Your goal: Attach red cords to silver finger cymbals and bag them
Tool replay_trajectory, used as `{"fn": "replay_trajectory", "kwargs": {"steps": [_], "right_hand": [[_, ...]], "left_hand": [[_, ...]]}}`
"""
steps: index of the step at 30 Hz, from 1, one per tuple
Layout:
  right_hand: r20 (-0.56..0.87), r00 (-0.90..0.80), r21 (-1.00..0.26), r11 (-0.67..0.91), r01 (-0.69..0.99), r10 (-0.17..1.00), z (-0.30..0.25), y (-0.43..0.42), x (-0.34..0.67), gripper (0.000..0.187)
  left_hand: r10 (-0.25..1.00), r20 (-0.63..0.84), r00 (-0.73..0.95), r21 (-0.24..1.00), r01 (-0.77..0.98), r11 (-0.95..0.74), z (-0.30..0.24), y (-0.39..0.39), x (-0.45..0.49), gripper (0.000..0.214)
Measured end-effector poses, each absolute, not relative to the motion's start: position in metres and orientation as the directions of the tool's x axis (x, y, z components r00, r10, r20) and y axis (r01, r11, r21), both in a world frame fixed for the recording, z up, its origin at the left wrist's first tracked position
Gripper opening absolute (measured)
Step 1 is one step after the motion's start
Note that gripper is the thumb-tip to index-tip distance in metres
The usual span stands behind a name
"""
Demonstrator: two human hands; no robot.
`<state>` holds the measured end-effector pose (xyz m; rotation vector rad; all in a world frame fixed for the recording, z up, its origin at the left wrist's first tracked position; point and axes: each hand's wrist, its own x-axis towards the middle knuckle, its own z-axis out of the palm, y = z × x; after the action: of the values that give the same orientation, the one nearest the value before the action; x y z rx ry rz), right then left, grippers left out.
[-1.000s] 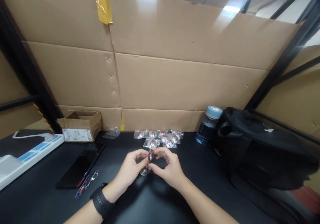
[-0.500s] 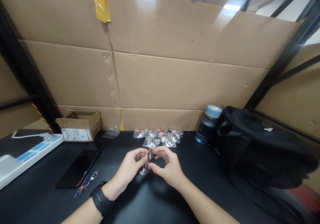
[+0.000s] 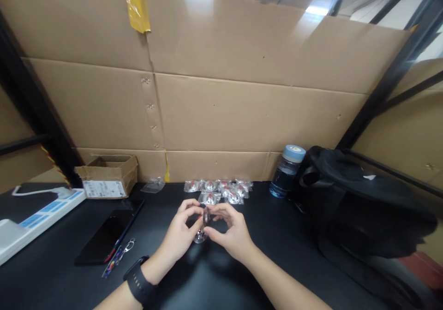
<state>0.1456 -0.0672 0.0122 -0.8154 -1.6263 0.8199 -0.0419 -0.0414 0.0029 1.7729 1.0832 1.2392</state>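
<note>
Near the front middle of the black table, my two hands meet. My right hand (image 3: 231, 227) pinches a dark, thin round disc (image 3: 206, 217) by its edge, thumb below and fingers above; it is held upright. My left hand (image 3: 182, 229) is closed just left of the disc, thumb and forefinger around the red part of a small shiny metal piece (image 3: 200, 237) with a round base. That base shows under my left thumb; whether it rests on the table I cannot tell. Behind my fingers lie several similar silver-and-red pieces in clear bags (image 3: 209, 198).
To the left are an open cardboard box (image 3: 107, 176), a white power strip (image 3: 44, 217), a black phone (image 3: 109, 231), a keychain (image 3: 119, 258) and a clear plastic bag (image 3: 153, 185). A blue-lidded bottle (image 3: 287, 171) and a black backpack (image 3: 363, 208) stand right. Cardboard (image 3: 221, 111) walls the back.
My left fingers have lifted a little, and the red part now shows higher between thumb and forefinger. The right hand keeps the disc almost in place. The view has shifted slightly.
</note>
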Motion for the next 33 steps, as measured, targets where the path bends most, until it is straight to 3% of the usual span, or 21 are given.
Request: {"fn": "replay_trajectory", "kwargs": {"steps": [15, 23, 28, 33], "right_hand": [[0.506, -0.188, -0.841, 0.53, 0.11, 0.842, 0.013, -0.07, 0.144, 0.039], [0.429, -0.139, -0.895, 0.441, 0.072, 0.893, 0.011, -0.069, 0.14, 0.036], [0.376, -0.114, -0.914, 0.389, 0.118, 0.919, 0.015, -0.071, 0.139, 0.021], [0.322, -0.097, -0.947, 0.322, -0.016, 0.942, 0.01, -0.068, 0.136, 0.03]], "left_hand": [[0.894, 0.413, 0.175, 0.846, 0.291, -0.447, 0.003, -0.042, -0.043, 0.013], [0.876, 0.457, 0.156, 0.811, 0.331, -0.482, 0.002, -0.046, -0.04, 0.013], [0.784, 0.608, 0.126, 0.597, 0.578, -0.556, 0.011, -0.051, -0.045, 0.011], [0.604, 0.764, 0.227, 0.312, 0.69, -0.654, 0.016, -0.055, -0.05, 0.012]]}}
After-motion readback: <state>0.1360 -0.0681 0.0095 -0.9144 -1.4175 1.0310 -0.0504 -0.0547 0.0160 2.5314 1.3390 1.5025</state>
